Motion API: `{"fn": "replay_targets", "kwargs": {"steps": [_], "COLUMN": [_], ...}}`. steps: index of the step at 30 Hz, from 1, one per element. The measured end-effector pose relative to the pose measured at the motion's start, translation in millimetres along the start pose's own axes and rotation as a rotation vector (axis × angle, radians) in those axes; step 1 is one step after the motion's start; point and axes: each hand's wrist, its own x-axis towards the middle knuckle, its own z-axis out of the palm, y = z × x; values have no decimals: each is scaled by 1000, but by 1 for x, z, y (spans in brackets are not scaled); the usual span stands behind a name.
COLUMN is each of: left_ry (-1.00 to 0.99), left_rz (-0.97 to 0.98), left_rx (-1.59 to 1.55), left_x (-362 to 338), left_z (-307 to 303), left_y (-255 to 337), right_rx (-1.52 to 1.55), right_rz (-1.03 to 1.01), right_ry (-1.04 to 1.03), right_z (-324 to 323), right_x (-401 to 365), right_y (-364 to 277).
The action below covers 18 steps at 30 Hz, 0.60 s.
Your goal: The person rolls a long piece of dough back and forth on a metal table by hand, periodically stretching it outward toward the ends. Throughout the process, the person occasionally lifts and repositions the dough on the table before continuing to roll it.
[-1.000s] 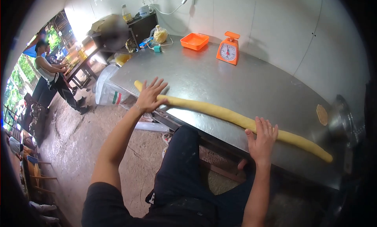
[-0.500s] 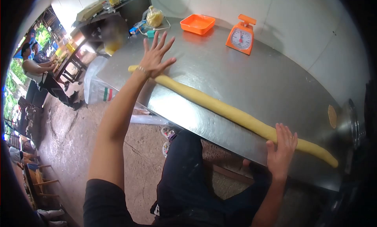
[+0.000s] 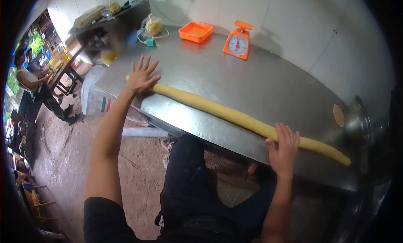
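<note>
The dough roll [image 3: 226, 113] slants across the worktop [image 3: 268, 81] from centre left to lower right — left hand [image 3: 142, 79] over its left part, right hand [image 3: 284, 154] over its right. Behind, at upper centre, a tray [image 3: 196, 31] sits left of a scale [image 3: 238, 44].

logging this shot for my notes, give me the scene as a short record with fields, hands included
surface: metal table
main item: long yellow dough roll, lying across the table
left hand: open, fingers spread, over the dough near its left end
right hand: open, fingers over the dough, nearer its right end
back of table: orange tray, left of an orange scale
right end of table: metal bowl
background: two people, far left
</note>
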Motion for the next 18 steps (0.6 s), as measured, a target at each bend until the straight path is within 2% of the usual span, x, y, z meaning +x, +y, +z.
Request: {"fn": "replay_targets", "kwargs": {"steps": [6, 10, 14, 18], "left_ry": [-6, 39, -51, 10], "left_rz": [52, 73, -1, 29], "left_rx": [-42, -138, -44, 8], "left_x": [-99, -132, -105, -43], "left_z": [-31, -36, -37, -11], "left_y": [9, 12, 12, -17], "right_rx": [43, 46, 35, 9], "right_rz": [-5, 1, -1, 2], "right_ry": [24, 23, 8, -11], "right_z": [0, -1, -2, -3], "right_x": [-3, -4, -3, -1], "right_y": [3, 2, 2, 0]}}
